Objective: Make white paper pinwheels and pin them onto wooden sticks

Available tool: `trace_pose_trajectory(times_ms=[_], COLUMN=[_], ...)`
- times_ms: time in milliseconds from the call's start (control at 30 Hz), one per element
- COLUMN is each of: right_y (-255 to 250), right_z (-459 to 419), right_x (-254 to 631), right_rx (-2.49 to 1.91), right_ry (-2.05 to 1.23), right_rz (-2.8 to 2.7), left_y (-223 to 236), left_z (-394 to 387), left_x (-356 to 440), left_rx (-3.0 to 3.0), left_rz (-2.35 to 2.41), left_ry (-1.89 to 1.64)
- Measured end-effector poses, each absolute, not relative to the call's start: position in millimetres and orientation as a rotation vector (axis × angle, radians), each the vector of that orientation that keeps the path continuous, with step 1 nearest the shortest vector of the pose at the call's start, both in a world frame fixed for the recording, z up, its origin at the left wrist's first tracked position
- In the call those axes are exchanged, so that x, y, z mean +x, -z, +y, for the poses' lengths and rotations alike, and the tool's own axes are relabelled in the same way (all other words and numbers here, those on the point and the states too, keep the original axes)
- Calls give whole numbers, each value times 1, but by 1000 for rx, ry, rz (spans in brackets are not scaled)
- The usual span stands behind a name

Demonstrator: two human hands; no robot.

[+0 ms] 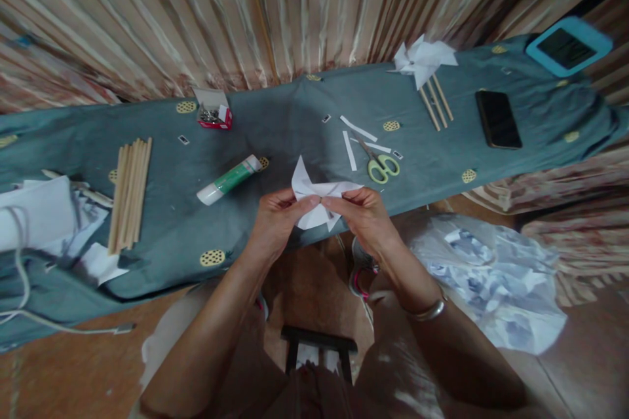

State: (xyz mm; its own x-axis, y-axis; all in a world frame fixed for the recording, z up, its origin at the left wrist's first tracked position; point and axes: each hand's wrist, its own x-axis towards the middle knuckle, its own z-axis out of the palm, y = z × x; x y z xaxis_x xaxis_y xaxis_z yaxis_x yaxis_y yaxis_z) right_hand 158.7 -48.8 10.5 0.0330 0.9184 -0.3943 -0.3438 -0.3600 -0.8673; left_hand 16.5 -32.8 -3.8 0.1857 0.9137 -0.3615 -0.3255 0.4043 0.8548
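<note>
A white paper pinwheel [314,215] is between my two hands, just over the near edge of the cloth-covered table. My left hand [278,219] grips its left side, thumb pressed close to the centre. On the other side my right hand [366,213] pinches it, its thumb meeting the middle too. A small dark spot shows at the centre between the thumbs. Beyond my right hand lie scissors [383,168] with green handles and several white paper strips [350,150]. A green and white glue stick [230,180] lies past my left hand.
Wooden sticks [130,196] and white paper [37,213] lie at the left. An opened red box [215,118] holds small metal pieces. Finished pinwheels [425,60] on sticks, a phone [498,119] and a blue-framed device [569,46] are at the right. A clear bag [496,275] stands below the table.
</note>
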Motion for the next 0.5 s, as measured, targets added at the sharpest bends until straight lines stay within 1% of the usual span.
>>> trace_pose_trajectory(times_ms=[500], right_y=[-9], right_z=[-49], right_x=[160], right_rx=[-1233], right_ry=[-1588], right_rz=[-722], left_y=[3], left_z=[-33], left_x=[17], left_rx=[690], left_rz=[946], left_ry=[-994])
